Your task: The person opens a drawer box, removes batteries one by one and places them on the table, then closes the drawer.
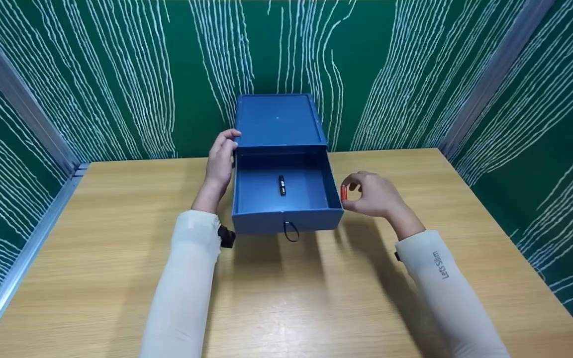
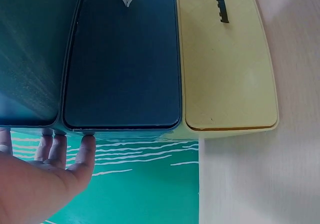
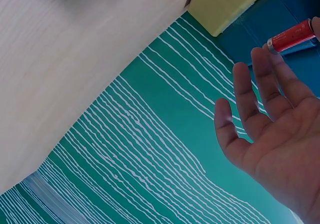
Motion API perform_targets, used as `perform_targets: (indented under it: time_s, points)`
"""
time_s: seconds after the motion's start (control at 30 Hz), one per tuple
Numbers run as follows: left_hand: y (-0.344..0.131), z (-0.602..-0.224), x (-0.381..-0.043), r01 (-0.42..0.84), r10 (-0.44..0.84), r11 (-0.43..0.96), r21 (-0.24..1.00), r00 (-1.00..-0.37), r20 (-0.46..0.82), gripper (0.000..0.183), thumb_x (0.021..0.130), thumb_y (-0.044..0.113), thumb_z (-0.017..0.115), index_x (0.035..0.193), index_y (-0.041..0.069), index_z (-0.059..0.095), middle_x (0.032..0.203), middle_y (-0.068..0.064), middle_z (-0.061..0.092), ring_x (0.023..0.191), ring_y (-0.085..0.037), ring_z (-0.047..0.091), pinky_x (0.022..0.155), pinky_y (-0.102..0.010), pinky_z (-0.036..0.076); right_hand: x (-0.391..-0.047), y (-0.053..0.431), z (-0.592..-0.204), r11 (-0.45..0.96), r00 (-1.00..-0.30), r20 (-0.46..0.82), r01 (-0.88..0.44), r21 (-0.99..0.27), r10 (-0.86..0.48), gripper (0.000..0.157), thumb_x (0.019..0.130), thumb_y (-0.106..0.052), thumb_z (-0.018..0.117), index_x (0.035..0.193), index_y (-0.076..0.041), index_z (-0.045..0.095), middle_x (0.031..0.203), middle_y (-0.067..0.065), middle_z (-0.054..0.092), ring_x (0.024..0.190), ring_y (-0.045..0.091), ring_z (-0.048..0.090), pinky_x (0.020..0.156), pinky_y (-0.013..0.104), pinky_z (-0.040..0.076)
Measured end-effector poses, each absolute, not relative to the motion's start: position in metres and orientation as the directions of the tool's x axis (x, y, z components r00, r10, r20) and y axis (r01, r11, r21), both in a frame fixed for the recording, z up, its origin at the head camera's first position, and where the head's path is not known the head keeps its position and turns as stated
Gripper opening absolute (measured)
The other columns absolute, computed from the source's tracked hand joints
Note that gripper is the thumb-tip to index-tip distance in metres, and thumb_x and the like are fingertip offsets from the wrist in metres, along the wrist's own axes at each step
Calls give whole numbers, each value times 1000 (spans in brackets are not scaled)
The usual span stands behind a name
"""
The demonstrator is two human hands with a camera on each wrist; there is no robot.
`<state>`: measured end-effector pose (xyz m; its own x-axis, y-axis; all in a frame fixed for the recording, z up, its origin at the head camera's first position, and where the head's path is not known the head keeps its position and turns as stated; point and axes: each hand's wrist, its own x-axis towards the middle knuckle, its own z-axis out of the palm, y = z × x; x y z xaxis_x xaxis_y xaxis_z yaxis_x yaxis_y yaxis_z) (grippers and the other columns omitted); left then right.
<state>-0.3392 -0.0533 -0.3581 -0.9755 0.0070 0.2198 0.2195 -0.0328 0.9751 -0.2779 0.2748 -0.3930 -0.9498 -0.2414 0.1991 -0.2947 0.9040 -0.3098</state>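
Observation:
A blue drawer box [image 1: 277,119] stands at the back of the table with its top drawer [image 1: 286,222] pulled out. Inside the drawer lies a small black cylinder [image 1: 282,185] with light markings. My left hand [image 1: 220,161] rests on the left side of the box, its fingertips at the top edge; in the left wrist view its fingers [image 2: 86,156] reach against the box side. At the drawer's right wall, my right hand [image 1: 373,193] pinches a red battery [image 3: 292,36] between thumb and fingertip. The other fingers of that hand are spread in the right wrist view.
Below the open drawer, the left wrist view shows a dark blue drawer [image 2: 125,68] with a light loop and a yellow drawer [image 2: 230,68] with a dark loop. A green wall [image 1: 366,64] with white lines stands right behind the box. Wooden table [image 1: 286,308] extends in front.

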Motion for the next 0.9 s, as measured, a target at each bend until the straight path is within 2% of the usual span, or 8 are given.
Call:
perform_targets:
  time_s: [0.17, 0.43, 0.53, 0.7, 0.9]
  points:
    - [-53, -358, -341, 221, -7, -60, 973, -975, 221, 27, 84, 14, 35, 104, 15, 54, 107, -1, 47, 96, -19, 42, 78, -38, 37, -279, 276, -400, 901, -951, 195, -293, -319, -240, 38, 64, -41, 65, 93, -17, 60, 88, 1, 59, 80, 19, 54, 67, 34, 43]
    - [-53, -359, -340, 218, -6, -61, 974, -976, 218, 25, 85, 17, 38, 106, 15, 53, 113, 0, 46, 100, -16, 42, 79, -37, 37, -281, 277, -409, 902, -954, 185, -287, -321, -237, 42, 63, -48, 66, 92, -18, 61, 88, 1, 58, 81, 18, 54, 65, 33, 43]
    - [-54, -361, -341, 228, -1, -68, 971, -973, 229, 23, 87, 21, 41, 106, 15, 53, 113, 1, 46, 100, -15, 42, 80, -38, 38, -282, 277, -413, 898, -953, 178, -292, -330, -244, 46, 63, -52, 66, 93, -17, 61, 90, 3, 59, 82, 20, 54, 65, 34, 42]
    - [-54, -364, -341, 256, 4, -58, 965, -967, 256, 24, 87, 29, 50, 106, 16, 54, 110, -1, 50, 101, -15, 44, 85, -34, 37, -282, 277, -418, 897, -962, 147, -269, -350, -232, 55, 62, -58, 65, 96, -15, 60, 92, 4, 59, 83, 18, 52, 67, 34, 43]
    - [-55, -362, -341, 242, 4, -59, 969, -970, 242, 26, 86, 28, 52, 108, 14, 54, 110, -1, 51, 101, -14, 45, 87, -31, 36, -283, 276, -423, 905, -971, 117, -237, -353, -208, 56, 61, -53, 68, 100, -15, 60, 95, 3, 58, 83, 20, 53, 67, 36, 43]
